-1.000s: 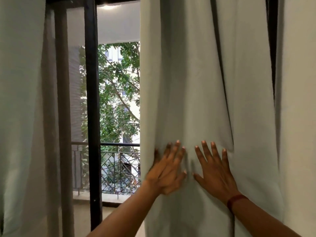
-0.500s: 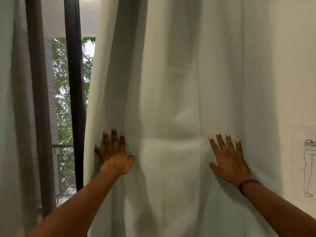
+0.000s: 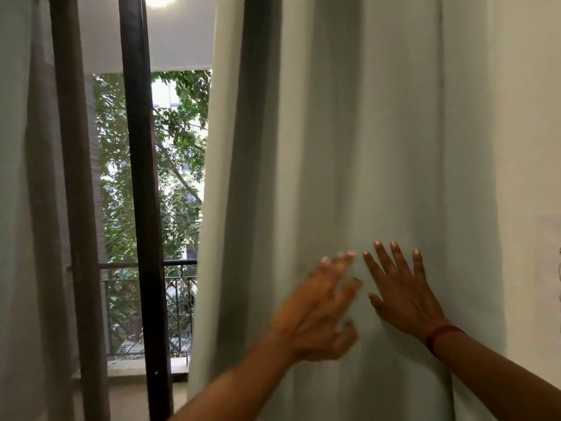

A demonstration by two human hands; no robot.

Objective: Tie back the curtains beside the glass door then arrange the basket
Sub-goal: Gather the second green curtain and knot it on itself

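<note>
The pale curtain (image 3: 334,147) fills your view from twelve to five o'clock, hanging untied; at its nine o'clock stands the dark door frame (image 3: 139,177), a second curtain (image 3: 18,208) beyond. Your right hand (image 3: 403,299) lies flat on the cloth at four o'clock, fingers spread; your left hand (image 3: 318,314), blurred, sits just at its nine o'clock, fingers straight, holding nothing.
</note>
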